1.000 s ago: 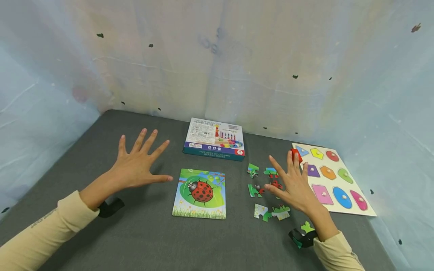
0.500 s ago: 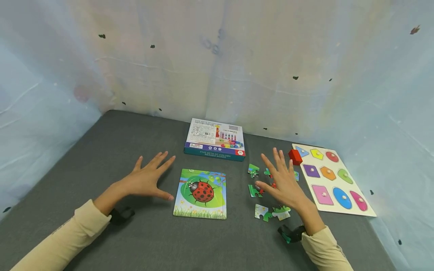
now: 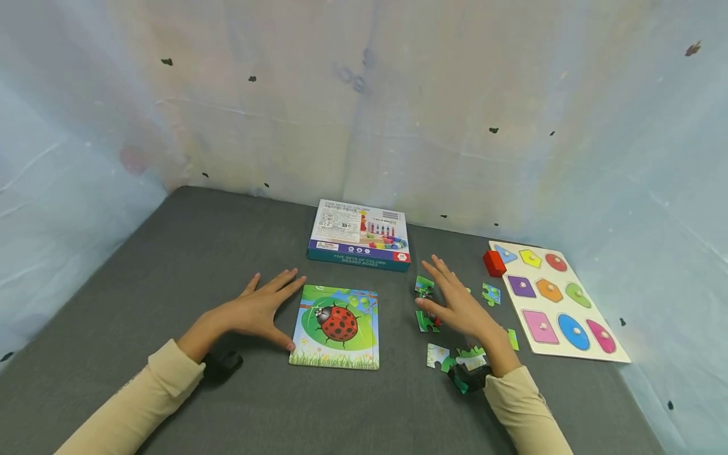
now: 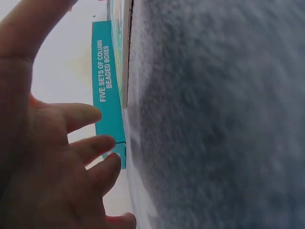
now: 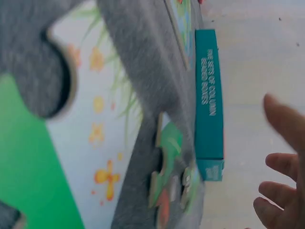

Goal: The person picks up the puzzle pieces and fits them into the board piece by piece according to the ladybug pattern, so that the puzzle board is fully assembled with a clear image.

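A square ladybug puzzle board lies mid-table. At its left edge my left hand is spread, thumb tip and fingertips close to the border; whether they touch it I cannot tell. My right hand hovers over loose jigsaw pieces, fingers extended and nothing held, and hides some of them. A green jigsaw piece and a white-and-green jigsaw piece show beside that hand. In the right wrist view a large flowered jigsaw piece fills the near left. Both palms are bare of any object.
Behind the board lies a flat box labelled as beaded column sets. To the right are a red block and a white shape board with colourful knobbed pieces. A pale sheet walls the grey table's back and sides.
Both hands have come down and inward: the left moved right to the ladybug board's edge, the right moved left, uncovering the red block and a jigsaw piece. The objects have stayed put.
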Motion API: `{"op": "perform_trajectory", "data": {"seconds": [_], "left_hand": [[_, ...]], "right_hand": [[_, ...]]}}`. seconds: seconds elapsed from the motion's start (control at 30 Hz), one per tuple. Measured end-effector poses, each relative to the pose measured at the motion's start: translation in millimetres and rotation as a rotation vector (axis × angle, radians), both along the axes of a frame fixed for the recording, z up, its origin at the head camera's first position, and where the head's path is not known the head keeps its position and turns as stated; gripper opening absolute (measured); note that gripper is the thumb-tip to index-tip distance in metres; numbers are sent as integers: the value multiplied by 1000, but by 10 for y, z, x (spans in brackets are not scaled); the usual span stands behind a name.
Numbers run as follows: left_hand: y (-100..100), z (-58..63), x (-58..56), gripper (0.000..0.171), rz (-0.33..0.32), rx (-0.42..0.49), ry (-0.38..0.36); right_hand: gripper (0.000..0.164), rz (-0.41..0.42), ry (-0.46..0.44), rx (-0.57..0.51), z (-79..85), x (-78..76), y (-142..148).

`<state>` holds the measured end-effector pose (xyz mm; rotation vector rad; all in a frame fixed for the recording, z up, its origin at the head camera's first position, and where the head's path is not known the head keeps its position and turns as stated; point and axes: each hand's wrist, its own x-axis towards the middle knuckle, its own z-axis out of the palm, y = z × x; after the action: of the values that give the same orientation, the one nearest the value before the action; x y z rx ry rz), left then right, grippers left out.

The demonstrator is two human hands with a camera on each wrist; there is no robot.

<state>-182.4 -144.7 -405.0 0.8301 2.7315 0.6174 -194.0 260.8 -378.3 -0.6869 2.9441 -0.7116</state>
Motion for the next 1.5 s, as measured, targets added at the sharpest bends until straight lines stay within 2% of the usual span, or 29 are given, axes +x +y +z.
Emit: {"op": "perform_trajectory", "data": {"seconds": [0.23,0.37,0.67,0.87,1.23,1.5], "left_hand": [[54,-52,-40,123,-36,33,-18],[62,-92,-47,121,-39,38,-36],[22,-146,-48,116,-40,57,-13],[38,-124,-49,109,-39,60,-26],[54,-134,-62,106,-45,48,-19],[54,-125,-58,106,-46,54,-27]], "right_hand": [[62,31,64,25,-150,-155,119],[59,43,90,37,-217,-216,158],[60,30,61,50,-290,-333,166],[59,39,54,21,-337,-342,153],[53,3,115,2,-396,-313,127],[52,7,91,-8,-392,-322,125]]}}
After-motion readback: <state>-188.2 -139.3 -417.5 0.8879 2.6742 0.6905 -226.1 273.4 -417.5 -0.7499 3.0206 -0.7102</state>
